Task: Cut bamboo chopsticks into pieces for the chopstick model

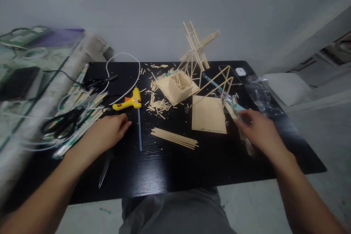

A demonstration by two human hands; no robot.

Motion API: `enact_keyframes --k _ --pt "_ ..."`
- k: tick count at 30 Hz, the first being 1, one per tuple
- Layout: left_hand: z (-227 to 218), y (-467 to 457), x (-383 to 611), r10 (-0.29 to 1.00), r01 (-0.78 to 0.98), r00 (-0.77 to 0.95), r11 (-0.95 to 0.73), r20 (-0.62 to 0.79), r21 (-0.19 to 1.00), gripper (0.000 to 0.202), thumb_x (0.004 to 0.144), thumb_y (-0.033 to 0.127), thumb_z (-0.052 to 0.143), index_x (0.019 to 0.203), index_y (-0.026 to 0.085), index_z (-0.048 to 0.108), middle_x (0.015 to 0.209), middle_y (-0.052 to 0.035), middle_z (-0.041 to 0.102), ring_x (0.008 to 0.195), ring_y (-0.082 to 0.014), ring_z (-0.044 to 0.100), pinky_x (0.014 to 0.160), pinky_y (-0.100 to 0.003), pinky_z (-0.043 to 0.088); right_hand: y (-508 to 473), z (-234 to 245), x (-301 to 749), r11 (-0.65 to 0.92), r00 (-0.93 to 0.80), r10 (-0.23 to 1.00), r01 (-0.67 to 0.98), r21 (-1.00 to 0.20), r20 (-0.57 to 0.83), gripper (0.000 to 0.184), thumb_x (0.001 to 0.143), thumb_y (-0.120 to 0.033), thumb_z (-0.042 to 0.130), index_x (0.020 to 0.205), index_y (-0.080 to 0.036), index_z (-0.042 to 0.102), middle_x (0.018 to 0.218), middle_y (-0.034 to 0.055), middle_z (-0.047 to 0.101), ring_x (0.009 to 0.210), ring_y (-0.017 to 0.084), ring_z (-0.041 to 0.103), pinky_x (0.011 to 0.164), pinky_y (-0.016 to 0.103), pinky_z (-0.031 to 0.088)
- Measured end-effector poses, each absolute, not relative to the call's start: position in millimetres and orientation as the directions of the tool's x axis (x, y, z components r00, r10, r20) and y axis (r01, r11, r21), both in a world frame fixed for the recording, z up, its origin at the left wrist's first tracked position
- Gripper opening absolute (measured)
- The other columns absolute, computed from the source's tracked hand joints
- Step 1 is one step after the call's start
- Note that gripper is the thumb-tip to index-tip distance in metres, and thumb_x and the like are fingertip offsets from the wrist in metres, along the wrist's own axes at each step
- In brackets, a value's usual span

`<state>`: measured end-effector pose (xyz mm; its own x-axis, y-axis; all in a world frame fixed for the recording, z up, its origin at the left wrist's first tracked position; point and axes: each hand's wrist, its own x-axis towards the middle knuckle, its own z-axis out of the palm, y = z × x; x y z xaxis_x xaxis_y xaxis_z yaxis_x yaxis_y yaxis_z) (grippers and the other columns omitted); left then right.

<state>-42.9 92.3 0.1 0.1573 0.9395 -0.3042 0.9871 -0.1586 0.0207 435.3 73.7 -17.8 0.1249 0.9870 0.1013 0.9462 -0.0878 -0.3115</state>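
Note:
My left hand [111, 129] rests low over the left side of the black table, fingers curled in, with nothing visible in them. Just beyond it lies a yellow glue gun [127, 101] with a long glue stick [140, 131] sticking out of its back. My right hand [257, 128] is at the right, its thumb and fingers closed on a plastic-wrapped pack of wooden sticks [235, 103]; part of the pack is hidden under the hand. Beside that pack lies a square panel of sticks [208, 115]. Several loose wooden sticks [174, 138] lie side by side between my hands.
A stick-built windmill model [179, 87] stands at the back, among scattered stick offcuts [157, 105]. A triangular stick frame [226, 80] rises behind the panel. Black scissors [64, 120] lie on stick packs at left; a knife [104, 172] lies near the front edge. Crumpled plastic [260, 91] is at right.

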Motion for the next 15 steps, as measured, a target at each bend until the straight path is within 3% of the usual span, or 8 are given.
enact_keyframes --k 3,8,15 --pt "6 86 -57 0.951 0.993 0.115 -0.099 -0.288 0.068 0.042 0.096 0.054 0.036 0.095 0.024 0.066 0.089 -0.0117 0.077 0.082 -0.0316 0.073 0.073 -0.040 0.050 74 -31 449 -0.187 0.193 0.981 0.944 -0.271 -0.003 0.024 0.085 -0.030 0.068 0.104 -0.016 0.071 0.098 0.0164 0.078 0.091 0.035 0.074 0.078 0.043 0.054" --pt "15 73 -71 0.972 0.993 0.050 -0.024 -0.231 0.114 0.044 0.095 0.060 0.038 0.091 0.025 0.065 0.088 -0.0096 0.077 0.082 -0.0323 0.072 0.074 -0.041 0.049 74 -35 447 -0.243 0.249 0.968 0.937 -0.250 -0.006 0.027 0.090 -0.025 0.062 0.112 -0.014 0.073 0.095 0.0159 0.079 0.088 0.035 0.075 0.075 0.041 0.053" --pt "10 53 -84 0.978 0.976 0.039 0.006 -0.203 0.217 0.046 0.092 0.066 0.045 0.092 0.025 0.066 0.094 -0.0090 0.075 0.083 -0.0310 0.072 0.079 -0.043 0.052 72 -19 446 -0.292 0.290 0.956 0.927 -0.237 -0.047 0.016 0.090 -0.026 0.064 0.098 -0.017 0.076 0.096 0.0154 0.080 0.092 0.035 0.076 0.078 0.040 0.053"
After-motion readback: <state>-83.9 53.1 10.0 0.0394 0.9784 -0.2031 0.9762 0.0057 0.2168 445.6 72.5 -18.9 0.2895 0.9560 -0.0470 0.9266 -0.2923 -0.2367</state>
